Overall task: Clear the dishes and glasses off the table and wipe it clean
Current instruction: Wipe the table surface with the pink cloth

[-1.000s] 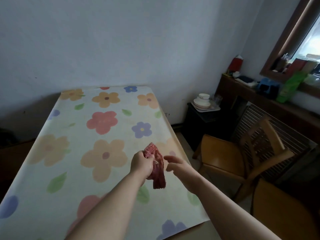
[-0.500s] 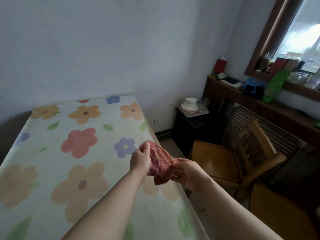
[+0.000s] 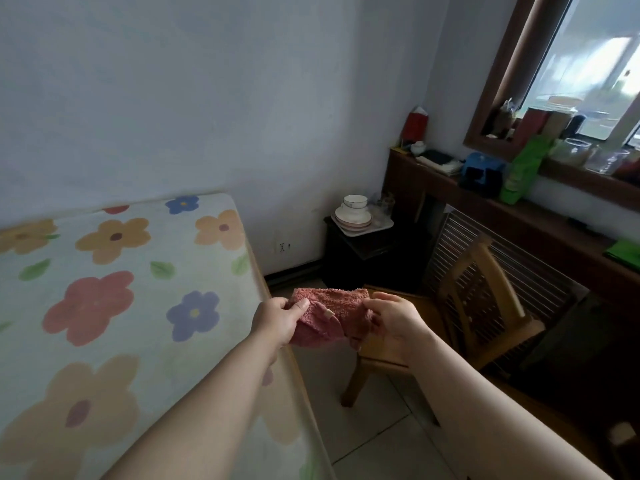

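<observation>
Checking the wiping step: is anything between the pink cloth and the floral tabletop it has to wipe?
Nothing visible. Left hand and right hand hold the pink cloth stretched just past the table's right edge. The floral tabletop shows no dishes in view; the stacked dishes sit on a side cabinet.

I see a plain pale wall running behind, meeting a second wall at the far right corner. A wall socket sits low near the dark skirting. The floor is pale tile with visible joints. A wooden chair stands on it, its back toward a slatted radiator cover. A dark small cabinet occupies the corner. A long dark wooden shelf runs beneath a brown-framed window, which admits daylight; the room itself is dim.
</observation>
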`<act>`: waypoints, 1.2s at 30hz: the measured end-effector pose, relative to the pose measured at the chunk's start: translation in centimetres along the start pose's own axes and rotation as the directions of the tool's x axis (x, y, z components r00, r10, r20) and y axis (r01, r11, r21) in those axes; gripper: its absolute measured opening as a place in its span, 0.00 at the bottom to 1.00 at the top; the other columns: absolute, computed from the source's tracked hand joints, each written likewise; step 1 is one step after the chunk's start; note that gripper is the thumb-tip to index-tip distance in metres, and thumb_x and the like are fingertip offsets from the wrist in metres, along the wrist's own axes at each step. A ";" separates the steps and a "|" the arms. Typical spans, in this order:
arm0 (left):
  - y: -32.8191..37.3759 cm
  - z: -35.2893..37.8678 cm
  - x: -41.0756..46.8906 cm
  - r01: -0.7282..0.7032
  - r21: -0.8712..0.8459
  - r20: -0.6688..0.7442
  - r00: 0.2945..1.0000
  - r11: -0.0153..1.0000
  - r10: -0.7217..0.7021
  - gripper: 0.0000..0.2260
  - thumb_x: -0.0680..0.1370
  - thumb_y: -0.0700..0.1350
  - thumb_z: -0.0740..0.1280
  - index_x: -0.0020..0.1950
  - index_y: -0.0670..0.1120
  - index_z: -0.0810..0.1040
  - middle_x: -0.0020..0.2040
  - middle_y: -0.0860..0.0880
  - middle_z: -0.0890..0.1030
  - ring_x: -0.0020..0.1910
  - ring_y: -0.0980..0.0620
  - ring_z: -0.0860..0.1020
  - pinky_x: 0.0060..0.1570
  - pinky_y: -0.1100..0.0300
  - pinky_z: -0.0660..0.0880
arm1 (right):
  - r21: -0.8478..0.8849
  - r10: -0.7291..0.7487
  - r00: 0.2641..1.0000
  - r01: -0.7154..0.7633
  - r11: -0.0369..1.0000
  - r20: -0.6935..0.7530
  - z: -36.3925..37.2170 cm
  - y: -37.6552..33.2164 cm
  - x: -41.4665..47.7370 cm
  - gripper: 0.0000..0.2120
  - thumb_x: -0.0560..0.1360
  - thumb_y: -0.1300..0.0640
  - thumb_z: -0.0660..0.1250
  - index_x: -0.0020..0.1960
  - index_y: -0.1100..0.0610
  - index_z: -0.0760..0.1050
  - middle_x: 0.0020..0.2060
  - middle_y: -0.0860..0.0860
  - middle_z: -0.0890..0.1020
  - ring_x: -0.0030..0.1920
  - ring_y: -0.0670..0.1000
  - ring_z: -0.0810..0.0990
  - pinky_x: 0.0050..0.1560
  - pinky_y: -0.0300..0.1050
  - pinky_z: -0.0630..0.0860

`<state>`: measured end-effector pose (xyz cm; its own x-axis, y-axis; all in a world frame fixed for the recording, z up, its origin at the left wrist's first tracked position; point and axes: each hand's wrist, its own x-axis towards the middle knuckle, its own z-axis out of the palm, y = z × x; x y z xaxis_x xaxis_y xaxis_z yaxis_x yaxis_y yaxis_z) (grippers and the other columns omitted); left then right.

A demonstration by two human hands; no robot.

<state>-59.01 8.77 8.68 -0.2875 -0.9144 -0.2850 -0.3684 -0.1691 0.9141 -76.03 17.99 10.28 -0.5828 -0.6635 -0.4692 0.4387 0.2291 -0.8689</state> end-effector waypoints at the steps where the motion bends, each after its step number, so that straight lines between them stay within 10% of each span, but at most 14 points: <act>1: 0.4 1.7 0.5 -0.001 0.000 -0.013 1.000 1.000 0.001 0.14 0.75 0.51 0.70 0.43 0.39 0.80 0.43 0.42 0.83 0.44 0.42 0.82 0.47 0.47 0.80 | -0.011 0.000 1.000 0.000 1.000 0.012 -1.2 -0.7 1.2 0.21 0.75 0.69 0.67 0.67 0.64 0.69 0.46 0.60 0.80 0.42 0.55 0.81 0.48 0.51 0.79; 13: 4.6 16.6 4.7 0.100 0.070 -0.129 0.987 0.993 -0.090 0.12 0.80 0.44 0.58 0.43 0.42 0.78 0.38 0.45 0.76 0.37 0.48 0.73 0.36 0.58 0.66 | -0.201 -0.004 0.984 0.040 0.979 0.176 -11.5 -6.6 12.3 0.13 0.73 0.77 0.60 0.43 0.62 0.76 0.40 0.58 0.80 0.38 0.54 0.79 0.38 0.47 0.78; 22: 6.8 20.4 11.7 0.146 0.013 -0.116 0.983 0.989 -0.144 0.06 0.74 0.39 0.61 0.42 0.49 0.76 0.40 0.46 0.77 0.41 0.47 0.75 0.41 0.55 0.71 | -0.287 0.016 0.990 0.025 0.958 0.140 -12.6 -8.4 21.2 0.13 0.72 0.77 0.61 0.43 0.61 0.77 0.42 0.57 0.79 0.42 0.55 0.79 0.40 0.47 0.80; 28: 9.4 23.3 20.6 0.177 0.008 -0.110 0.978 0.984 -0.175 0.17 0.77 0.38 0.64 0.66 0.43 0.74 0.61 0.45 0.77 0.56 0.46 0.77 0.57 0.53 0.76 | -0.330 -0.002 0.996 0.031 0.944 0.088 -12.1 -12.0 29.8 0.13 0.70 0.77 0.62 0.42 0.60 0.77 0.40 0.58 0.80 0.43 0.58 0.80 0.51 0.56 0.79; 36: 13.3 27.3 33.4 0.202 0.034 -0.070 0.977 0.979 -0.199 0.15 0.77 0.39 0.65 0.63 0.45 0.76 0.58 0.46 0.79 0.50 0.49 0.78 0.46 0.57 0.76 | -0.296 0.050 0.999 -0.046 0.954 0.006 -10.7 -15.8 41.5 0.13 0.71 0.76 0.61 0.45 0.62 0.78 0.39 0.59 0.80 0.37 0.56 0.79 0.38 0.50 0.80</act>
<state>-97.61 -14.02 3.43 -0.1453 -0.8859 -0.4404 -0.4492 -0.3376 0.8272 -114.50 -5.57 2.85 -0.5559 -0.6554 -0.5113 0.2430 0.4601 -0.8540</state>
